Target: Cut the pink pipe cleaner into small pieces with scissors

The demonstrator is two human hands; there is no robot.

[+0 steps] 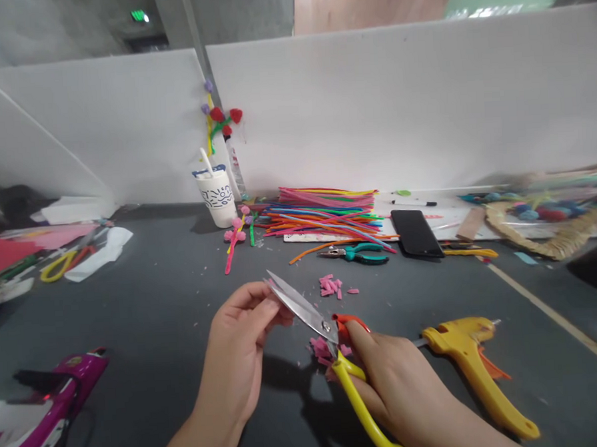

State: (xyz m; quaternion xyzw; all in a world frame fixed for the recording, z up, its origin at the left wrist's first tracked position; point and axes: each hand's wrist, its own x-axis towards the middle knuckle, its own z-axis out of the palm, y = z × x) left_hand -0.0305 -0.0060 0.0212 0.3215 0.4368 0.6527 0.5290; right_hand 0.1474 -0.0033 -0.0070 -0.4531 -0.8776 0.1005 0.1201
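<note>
Scissors [326, 327], tapered and metal-bladed, fill the gripping right hand [399, 371]; the left hand [239, 340] pinches a pink sliver [270, 283].

The person in front of me reaches in over the middle of the table [156, 291], well short of its far edge, left forearm [202, 425] and right forearm [456, 415] both bare and slanting inward from the near side. The left hand [232, 347] is angled up from the wrist, its thumb [263, 313] pressed toward a bent forefinger [247, 294] in a pinch. A little nearer the body, the right hand [394, 372] is curled in a firm grip, back turned up, its thumb pointing toward the left hand, the two apart.
</note>
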